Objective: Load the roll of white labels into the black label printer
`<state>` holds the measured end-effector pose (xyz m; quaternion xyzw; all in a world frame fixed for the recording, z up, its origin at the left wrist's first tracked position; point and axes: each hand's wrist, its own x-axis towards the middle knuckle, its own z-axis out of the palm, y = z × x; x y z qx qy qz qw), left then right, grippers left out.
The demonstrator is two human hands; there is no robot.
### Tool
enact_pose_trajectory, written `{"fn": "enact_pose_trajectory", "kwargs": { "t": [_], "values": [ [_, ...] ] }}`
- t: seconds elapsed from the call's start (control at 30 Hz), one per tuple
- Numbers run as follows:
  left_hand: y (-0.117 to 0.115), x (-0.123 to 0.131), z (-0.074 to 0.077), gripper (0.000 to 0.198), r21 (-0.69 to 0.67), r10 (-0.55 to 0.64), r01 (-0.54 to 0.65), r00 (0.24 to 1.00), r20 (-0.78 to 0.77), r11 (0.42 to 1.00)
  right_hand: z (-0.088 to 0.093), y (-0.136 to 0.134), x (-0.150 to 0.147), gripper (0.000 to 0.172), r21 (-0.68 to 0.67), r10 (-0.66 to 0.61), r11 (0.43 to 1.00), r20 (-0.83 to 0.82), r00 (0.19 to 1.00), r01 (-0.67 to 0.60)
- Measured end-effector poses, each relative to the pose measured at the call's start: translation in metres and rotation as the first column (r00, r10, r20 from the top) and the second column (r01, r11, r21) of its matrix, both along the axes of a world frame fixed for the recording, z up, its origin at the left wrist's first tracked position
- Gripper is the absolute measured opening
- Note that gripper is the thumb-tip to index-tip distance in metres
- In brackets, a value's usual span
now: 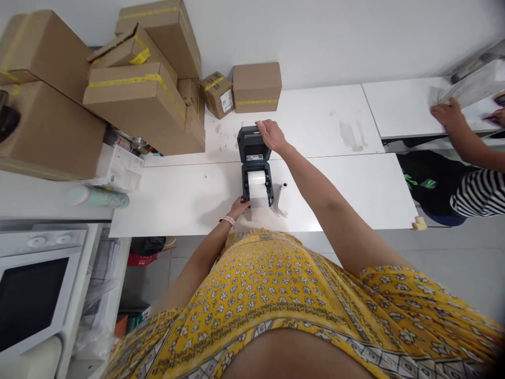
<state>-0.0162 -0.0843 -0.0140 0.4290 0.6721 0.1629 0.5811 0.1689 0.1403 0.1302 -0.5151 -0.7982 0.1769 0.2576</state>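
A dark label printer [270, 190] stands on the white table with its lid [246, 138] raised. Inside it sits a white label roll [256, 178], and a strip of labels runs out over the front. My right hand [271, 135] has its fingers closed around the lid's upper right edge. At the lower left corner of the printer body, my left hand [239, 207], wearing a pink watch band, grips the side; its fingertips are partly hidden. Just right of the printer lies a small empty roll core [284, 185] with a curled strip of paper hanging from it.
Taped cardboard boxes [134, 100] are stacked at the left, with two smaller boxes, one a plain carton [257, 87], by the wall. A mint bottle [98, 197] lies at the table's left end. On the right, a co-worker's hand [448, 113] rests by a white package.
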Motion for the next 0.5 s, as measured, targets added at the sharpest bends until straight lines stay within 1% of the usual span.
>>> {"fn": "enact_pose_trajectory", "kwargs": {
  "t": [0.03,0.07,0.13,0.17,0.23,0.3,0.33,0.4,0.43,0.5],
  "values": [
    [-0.006,-0.005,0.002,0.055,-0.025,0.014,-0.013,0.999,0.044,1.000,-0.002,-0.007,0.000,0.079,0.009,0.035,0.999,-0.011,0.999,-0.035],
    [-0.013,-0.012,0.003,0.055,-0.053,0.038,-0.034,0.997,0.074,0.998,-0.005,-0.021,0.002,0.075,0.036,0.056,0.998,-0.031,0.998,-0.055],
    [-0.027,-0.029,0.002,0.050,-0.097,0.124,-0.118,0.991,0.051,0.988,-0.015,-0.063,0.008,0.068,0.097,0.061,0.994,-0.085,0.995,-0.053],
    [-0.033,-0.038,0.001,0.049,-0.114,0.164,-0.161,0.986,0.015,0.980,-0.023,-0.089,0.012,0.064,0.103,0.054,0.994,-0.104,0.993,-0.043],
    [-0.040,-0.054,0.000,0.047,-0.130,0.220,-0.227,0.973,-0.071,0.965,-0.045,-0.143,0.021,0.056,0.080,0.028,0.997,-0.101,0.995,-0.020],
    [-0.040,-0.062,0.001,0.045,-0.108,0.229,-0.249,0.959,-0.167,0.963,-0.072,-0.191,0.028,0.054,0.039,0.007,0.999,-0.031,1.000,-0.006],
    [-0.036,-0.062,0.003,0.043,-0.065,0.223,-0.243,0.949,-0.222,0.968,-0.085,-0.210,0.030,0.053,0.014,0.008,1.000,0.025,1.000,-0.009],
    [-0.022,-0.051,0.011,0.042,0.091,0.219,-0.200,0.912,-0.345,0.976,-0.109,-0.237,0.030,0.053,-0.029,0.052,0.998,0.131,0.990,-0.049],
    [-0.012,-0.041,0.017,0.043,0.199,0.225,-0.155,0.890,-0.397,0.968,-0.119,-0.245,0.030,0.054,-0.043,0.066,0.997,0.170,0.983,-0.059],
    [0.007,-0.013,0.030,0.047,0.385,0.248,-0.054,0.844,-0.475,0.921,-0.132,-0.253,0.027,0.059,-0.055,0.066,0.997,0.215,0.974,-0.055]
  ]
}}
